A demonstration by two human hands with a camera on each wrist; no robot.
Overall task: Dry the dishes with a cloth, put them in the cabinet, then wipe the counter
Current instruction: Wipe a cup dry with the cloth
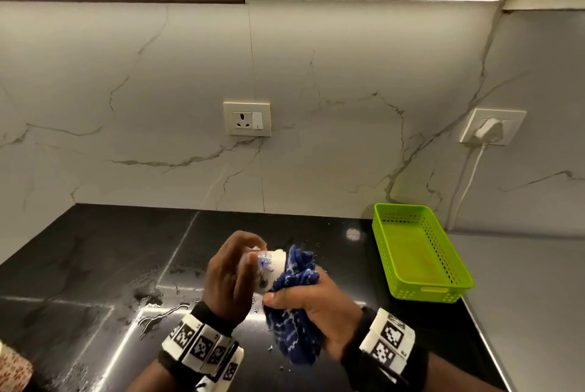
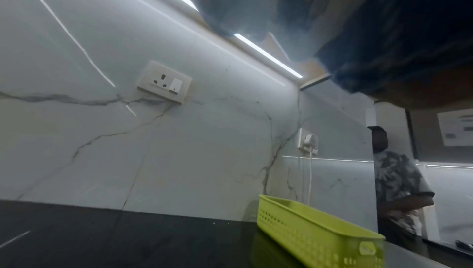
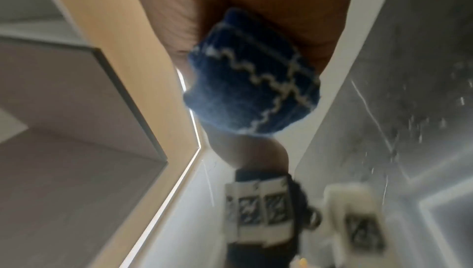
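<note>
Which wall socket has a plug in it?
The right-hand socket on the side wall, above the green basket: white plug and cord. The central socket is empty.

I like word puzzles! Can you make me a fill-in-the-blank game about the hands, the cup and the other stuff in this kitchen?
1. The left hand holds a white ____ with a blue flower print.
2. The right hand grips a bunched ____ cloth.
3. The basket on the black counter is coloured ____.
4. The counter in front of the hands is ____ with drops of water.

Missing words: cup; blue; green; wet
</note>
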